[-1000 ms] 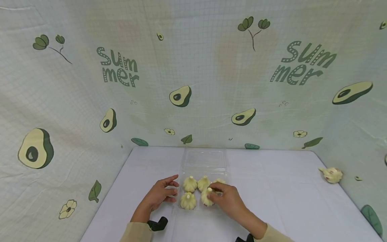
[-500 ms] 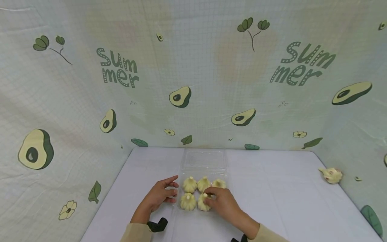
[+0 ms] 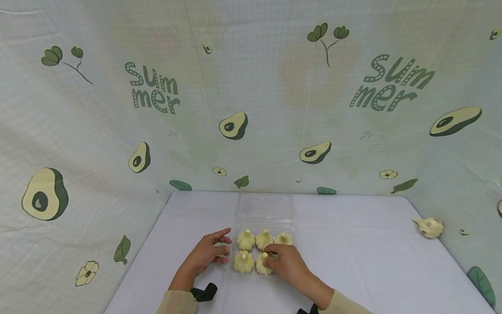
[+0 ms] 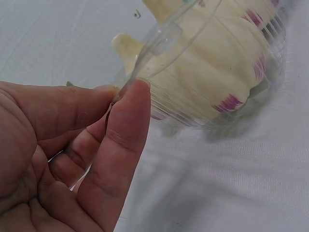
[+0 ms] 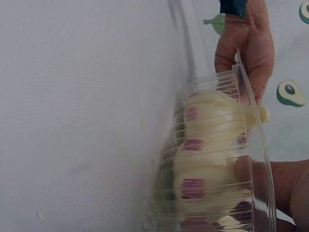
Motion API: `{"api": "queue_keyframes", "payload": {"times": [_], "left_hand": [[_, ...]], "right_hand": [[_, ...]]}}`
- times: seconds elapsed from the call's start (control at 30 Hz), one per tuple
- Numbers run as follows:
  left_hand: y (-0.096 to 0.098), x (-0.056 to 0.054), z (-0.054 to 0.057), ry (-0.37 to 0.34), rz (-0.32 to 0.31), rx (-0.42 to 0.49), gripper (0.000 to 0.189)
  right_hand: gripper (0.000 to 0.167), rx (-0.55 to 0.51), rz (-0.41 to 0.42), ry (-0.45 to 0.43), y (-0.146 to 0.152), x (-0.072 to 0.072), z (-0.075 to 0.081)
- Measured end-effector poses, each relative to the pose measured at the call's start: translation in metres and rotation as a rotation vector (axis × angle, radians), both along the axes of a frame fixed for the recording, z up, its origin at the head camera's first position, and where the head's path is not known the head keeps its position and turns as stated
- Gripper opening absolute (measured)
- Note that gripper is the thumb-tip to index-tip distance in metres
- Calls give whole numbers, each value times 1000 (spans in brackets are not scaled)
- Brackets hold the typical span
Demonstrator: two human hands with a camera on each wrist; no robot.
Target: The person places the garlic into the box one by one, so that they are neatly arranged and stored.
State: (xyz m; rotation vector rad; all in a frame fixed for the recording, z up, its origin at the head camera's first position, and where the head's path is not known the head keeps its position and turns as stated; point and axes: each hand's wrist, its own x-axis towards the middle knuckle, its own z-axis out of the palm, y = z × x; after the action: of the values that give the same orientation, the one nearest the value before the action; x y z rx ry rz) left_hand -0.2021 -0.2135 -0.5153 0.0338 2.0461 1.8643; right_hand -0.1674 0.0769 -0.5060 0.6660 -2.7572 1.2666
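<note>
A clear plastic clamshell box (image 3: 264, 208) lies on the table with its lid folded back. My left hand (image 3: 209, 252) is at its left side, thumb and finger pinching the thin rim (image 4: 140, 70) in the left wrist view. Inside sit several pale garlic bulbs (image 3: 245, 240), stems up. My right hand (image 3: 289, 264) grips one garlic bulb (image 3: 261, 265) in the front row, beside the front left bulb (image 3: 244, 261). Through the ribbed box wall, the right wrist view shows purple-streaked bulbs (image 5: 207, 164), with the right thumb reaching over the rim against one.
Another garlic bulb (image 3: 430, 227) lies far right near the table edge. A white cloth covers the table (image 3: 353, 248). A curtain (image 3: 274, 100) with printed avocados hangs behind and at both sides.
My right hand has shifted left and slightly toward me with its garlic bulb, bringing it beside the front left one. The back right bulb shows more fully. My left hand has stayed put.
</note>
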Motion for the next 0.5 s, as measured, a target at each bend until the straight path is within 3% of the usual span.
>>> {"api": "queue_keyframes", "payload": {"times": [0.5], "left_hand": [[1, 1, 1, -3, 0, 0, 71]], "right_hand": [[24, 9, 10, -38, 0, -2, 0]]}}
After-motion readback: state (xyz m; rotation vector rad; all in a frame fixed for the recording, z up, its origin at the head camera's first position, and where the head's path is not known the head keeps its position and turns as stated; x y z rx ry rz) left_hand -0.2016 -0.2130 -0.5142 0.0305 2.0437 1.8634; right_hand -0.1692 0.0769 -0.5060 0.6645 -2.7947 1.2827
